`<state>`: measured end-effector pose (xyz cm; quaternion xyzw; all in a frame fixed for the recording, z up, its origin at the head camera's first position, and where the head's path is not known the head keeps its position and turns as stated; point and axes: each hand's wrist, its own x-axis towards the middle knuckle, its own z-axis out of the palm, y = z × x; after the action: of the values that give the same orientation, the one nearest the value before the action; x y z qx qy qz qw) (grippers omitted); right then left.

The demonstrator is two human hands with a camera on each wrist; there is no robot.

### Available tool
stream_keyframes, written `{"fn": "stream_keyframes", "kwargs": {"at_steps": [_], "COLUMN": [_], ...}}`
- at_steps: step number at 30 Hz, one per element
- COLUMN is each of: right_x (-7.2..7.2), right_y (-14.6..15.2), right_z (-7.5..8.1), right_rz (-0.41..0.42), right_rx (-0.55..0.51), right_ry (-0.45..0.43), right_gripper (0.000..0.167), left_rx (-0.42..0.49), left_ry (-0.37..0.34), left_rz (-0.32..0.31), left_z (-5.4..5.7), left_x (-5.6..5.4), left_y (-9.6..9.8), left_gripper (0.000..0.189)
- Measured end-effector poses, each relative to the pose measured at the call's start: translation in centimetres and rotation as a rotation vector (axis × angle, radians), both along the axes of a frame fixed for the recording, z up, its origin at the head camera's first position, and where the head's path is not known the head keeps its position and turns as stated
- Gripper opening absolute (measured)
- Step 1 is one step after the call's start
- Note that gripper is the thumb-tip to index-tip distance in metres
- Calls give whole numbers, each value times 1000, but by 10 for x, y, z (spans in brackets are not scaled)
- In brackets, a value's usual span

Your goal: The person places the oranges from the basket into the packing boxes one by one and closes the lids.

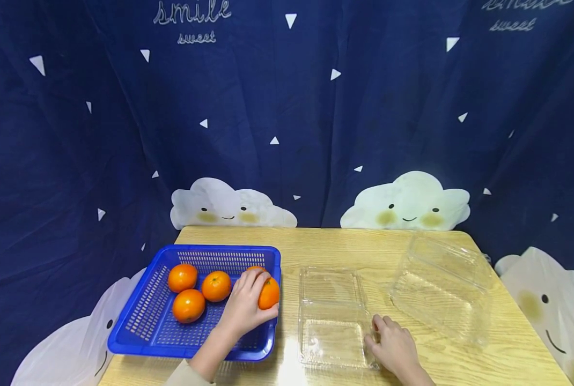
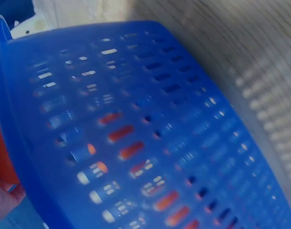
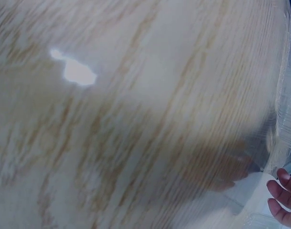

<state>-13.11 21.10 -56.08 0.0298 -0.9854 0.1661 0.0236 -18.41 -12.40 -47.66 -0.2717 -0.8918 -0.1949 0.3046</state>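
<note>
- Pale beige sleeve [image 1: 188, 375] at the bottom edge of the head view covers your left forearm, which reaches into the basket
- Your left hand [image 1: 248, 303] is curled round a shiny, round orange fruit [image 1: 269, 293], fingers over its top and thumb at its lower side
- You have that fruit at the right end of a blue, rectangular, slotted plastic basket [image 1: 219, 248], close by the right rim; whether it touches the basket floor, you cannot tell
- Just behind your grip, another orange fruit [image 1: 256, 267] shows partly, mostly hidden by your fingers
- Three loose orange fruits [image 1: 188, 305] sit inside the basket to the left of your hand, close together
- Your right hand [image 1: 394, 343] is relaxed, its fingers loosely bent and slightly apart, beside the right edge of a clear, hinged plastic box [image 1: 332, 340]; it lifts nothing, and whether its fingertips touch that edge, you cannot tell
- That box lies opened flat to the right of the basket, both halves bare
- Farther right you have a second clear plastic container [image 1: 441, 292], set at a slant on the light wood-grain table [image 1: 345, 246]
- Behind the table you face a dark blue curtain [image 1: 248, 80] with white triangles and smiling clouds
</note>
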Motion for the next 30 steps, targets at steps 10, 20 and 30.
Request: {"fn": "stream_keyframes", "kwargs": {"at_steps": [10,20,30], "right_x": [-1,-1,0], "right_y": [1,1,1], "right_z": [-2,-1,1], "right_rz": [2,6,-3], "right_rx": [7,5,7], "right_ry": [-1,13,-4], "right_gripper": [18,19,20], "left_rx": [-4,3,8], "left_ry": [11,-6,-25], "left_rz": [-67,-136,-201], "left_z": [5,1,-15], "left_x": [6,7,6], "left_y": [26,60,88], "left_gripper": [57,58,60]}}
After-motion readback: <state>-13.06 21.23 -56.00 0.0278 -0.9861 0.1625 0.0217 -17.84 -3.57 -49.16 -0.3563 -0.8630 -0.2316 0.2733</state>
